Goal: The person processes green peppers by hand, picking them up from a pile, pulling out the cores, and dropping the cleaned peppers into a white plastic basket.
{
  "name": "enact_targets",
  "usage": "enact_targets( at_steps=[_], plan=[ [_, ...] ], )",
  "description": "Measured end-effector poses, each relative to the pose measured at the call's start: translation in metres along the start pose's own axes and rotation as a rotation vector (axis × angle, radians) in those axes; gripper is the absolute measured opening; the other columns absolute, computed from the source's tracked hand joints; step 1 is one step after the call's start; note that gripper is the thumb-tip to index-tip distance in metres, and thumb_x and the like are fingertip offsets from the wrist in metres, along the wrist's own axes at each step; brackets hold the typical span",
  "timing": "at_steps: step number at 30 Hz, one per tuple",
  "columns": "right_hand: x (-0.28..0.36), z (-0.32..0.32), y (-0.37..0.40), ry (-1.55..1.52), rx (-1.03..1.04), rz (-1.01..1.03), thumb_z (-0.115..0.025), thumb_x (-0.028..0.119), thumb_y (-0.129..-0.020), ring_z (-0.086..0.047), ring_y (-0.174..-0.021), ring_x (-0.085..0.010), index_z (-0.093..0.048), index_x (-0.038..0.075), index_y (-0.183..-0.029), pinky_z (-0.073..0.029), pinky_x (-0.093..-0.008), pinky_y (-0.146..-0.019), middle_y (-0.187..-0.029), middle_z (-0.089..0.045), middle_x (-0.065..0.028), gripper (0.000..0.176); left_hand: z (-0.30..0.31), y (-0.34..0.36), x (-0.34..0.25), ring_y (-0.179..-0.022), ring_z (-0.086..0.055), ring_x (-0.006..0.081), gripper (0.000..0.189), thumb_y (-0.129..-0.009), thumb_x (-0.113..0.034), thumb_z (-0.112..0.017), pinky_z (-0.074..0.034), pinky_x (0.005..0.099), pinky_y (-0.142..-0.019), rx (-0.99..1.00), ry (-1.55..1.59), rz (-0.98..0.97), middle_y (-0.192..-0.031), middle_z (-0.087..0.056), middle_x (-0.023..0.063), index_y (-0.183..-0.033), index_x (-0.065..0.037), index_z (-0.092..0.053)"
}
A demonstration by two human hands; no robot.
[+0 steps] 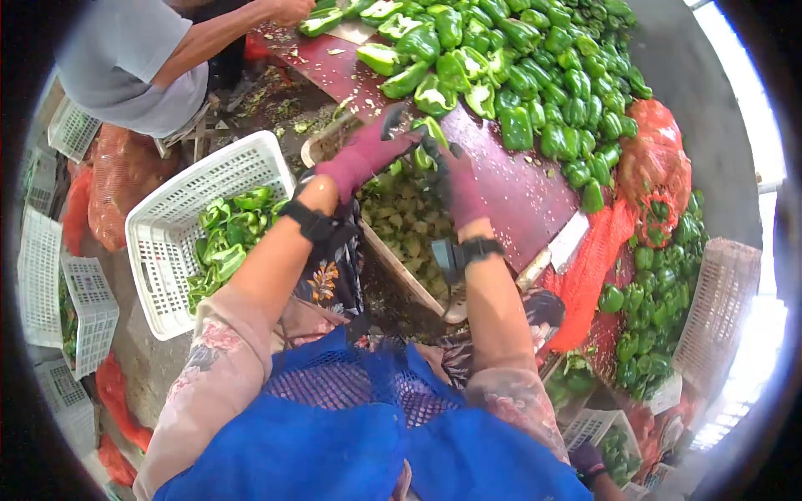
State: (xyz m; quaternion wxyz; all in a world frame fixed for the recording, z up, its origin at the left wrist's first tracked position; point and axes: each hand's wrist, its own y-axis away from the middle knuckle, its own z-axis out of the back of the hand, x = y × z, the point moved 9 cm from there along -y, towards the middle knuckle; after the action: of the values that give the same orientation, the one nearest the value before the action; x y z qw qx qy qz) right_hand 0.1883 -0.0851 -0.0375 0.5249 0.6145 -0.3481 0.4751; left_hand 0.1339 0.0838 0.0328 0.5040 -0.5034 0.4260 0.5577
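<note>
My left hand (pixel 368 154), in a maroon and black glove, is closed with its fingertips on a green bell pepper (pixel 433 131). My right hand (pixel 458 184), gloved the same way, has its fingers bent against the pepper from the other side. The pepper looks cut open, though fingers hide part of it. Beneath both hands stands a tub (pixel 391 260) with pale green pepper cores and scraps inside. Several halved peppers (pixel 435 95) lie on the red tabletop (pixel 493 171) just beyond my hands.
A white basket (pixel 154 250) with cut pepper pieces is at my left. Whole peppers (pixel 576 83) are heaped at the back right. A cleaver-like blade (pixel 570 240) lies by the red net (pixel 589 267). Another person's arm (pixel 217 37) reaches in at upper left; a gloved hand (pixel 586 457) shows lower right.
</note>
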Motion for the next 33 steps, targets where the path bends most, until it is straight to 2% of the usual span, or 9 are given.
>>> enact_targets(
  at_steps=[1,5,8,13,16,17,22,28,33],
  plan=[
    [0.007,-0.008,0.03,-0.203,0.064,-0.081,-0.067,0.03,-0.085,-0.059,-0.106,-0.0321,-0.048,-0.004,-0.126,-0.045,-0.0392,-0.092,-0.118,-0.059,-0.021,0.057,-0.018,-0.001,0.016,-0.115,-0.056,0.0229,0.049,-0.092,-0.026,-0.059,-0.044,0.0323,-0.097,0.074,0.269,0.057,-0.126,-0.058,0.0155,-0.135,-0.005,-0.046],
    [0.051,0.004,0.097,0.474,-0.071,0.605,-0.068,0.028,-0.085,-0.061,-0.103,-0.0304,-0.051,0.001,-0.125,-0.046,-0.0402,-0.089,-0.114,-0.062,-0.0181,0.051,-0.065,0.031,0.014,-0.1,-0.063,0.023,0.041,-0.096,-0.031,-0.049,-0.053,0.0371,-0.089,0.14,1.006,0.178,-0.118,-0.061,0.0145,-0.129,-0.007,-0.051],
    [0.068,0.011,0.142,0.69,-0.097,0.451,-0.067,0.022,-0.084,-0.06,-0.104,-0.0308,-0.056,0.003,-0.122,-0.046,-0.0359,-0.091,-0.113,-0.063,-0.019,0.043,-0.076,0.056,-0.002,-0.105,-0.061,0.0224,0.041,-0.097,-0.029,-0.046,-0.051,0.0375,-0.091,0.337,1.271,0.115,-0.118,-0.061,0.0123,-0.13,-0.006,-0.051],
    [0.088,-0.008,0.188,0.646,0.034,0.788,-0.07,0.016,-0.077,-0.058,-0.109,-0.033,-0.044,0.005,-0.136,-0.045,-0.0382,-0.095,-0.118,-0.06,-0.0201,0.065,-0.08,0.067,0.004,-0.107,-0.06,0.02,0.042,-0.098,-0.03,-0.045,-0.05,0.0352,-0.093,0.282,0.942,0.08,-0.117,-0.062,0.0092,-0.133,-0.007,-0.049],
    [0.075,-0.016,0.199,0.786,0.047,0.655,-0.07,0.013,-0.076,-0.053,-0.118,-0.0308,-0.036,0.002,-0.14,-0.041,-0.0385,-0.1,-0.126,-0.055,-0.0196,0.074,-0.096,0.084,0.011,-0.107,-0.059,0.0174,0.041,-0.098,-0.034,-0.046,-0.05,0.0315,-0.092,0.501,1.013,0.097,-0.121,-0.059,0.0077,-0.13,-0.009,-0.052],
    [0.068,-0.015,0.199,0.685,0.097,0.627,-0.07,0.012,-0.075,-0.052,-0.12,-0.0293,-0.034,0.001,-0.141,-0.04,-0.0382,-0.101,-0.129,-0.053,-0.0188,0.077,-0.09,0.102,-0.013,-0.114,-0.055,0.0159,0.044,-0.098,-0.033,-0.046,-0.045,0.0311,-0.098,0.365,0.837,0.28,-0.128,-0.056,0.0062,-0.133,-0.007,-0.05],
    [0.054,-0.014,0.201,0.543,0.25,0.694,-0.073,0.013,-0.072,-0.053,-0.116,-0.0262,-0.033,0.002,-0.142,-0.042,-0.037,-0.099,-0.126,-0.054,-0.0163,0.081,-0.094,0.099,-0.034,-0.118,-0.046,0.0171,0.033,-0.096,-0.017,-0.048,-0.034,0.0328,-0.105,0.441,0.299,-0.616,-0.128,-0.052,0.0083,-0.124,0.001,-0.055],
    [0.018,0.011,0.183,0.339,0.261,0.484,-0.066,0.008,-0.078,-0.05,-0.118,-0.0265,-0.034,-0.003,-0.14,-0.038,-0.0379,-0.102,-0.128,-0.051,-0.0164,0.07,-0.106,0.08,0.004,-0.109,-0.051,0.0164,0.032,-0.093,-0.019,-0.054,-0.04,0.032,-0.099,0.479,0.505,-0.312,-0.117,-0.057,0.0065,-0.118,0.0,-0.058],
    [0.015,0.008,0.174,0.569,0.126,0.68,-0.059,0.008,-0.085,-0.053,-0.114,-0.0268,-0.042,-0.005,-0.133,-0.039,-0.036,-0.1,-0.125,-0.054,-0.019,0.053,-0.089,0.086,-0.005,-0.103,-0.057,0.022,0.025,-0.086,-0.015,-0.058,-0.045,0.0343,-0.092,0.089,-0.049,-0.739,-0.11,-0.06,0.0095,-0.109,-0.005,-0.062]
  ],
)
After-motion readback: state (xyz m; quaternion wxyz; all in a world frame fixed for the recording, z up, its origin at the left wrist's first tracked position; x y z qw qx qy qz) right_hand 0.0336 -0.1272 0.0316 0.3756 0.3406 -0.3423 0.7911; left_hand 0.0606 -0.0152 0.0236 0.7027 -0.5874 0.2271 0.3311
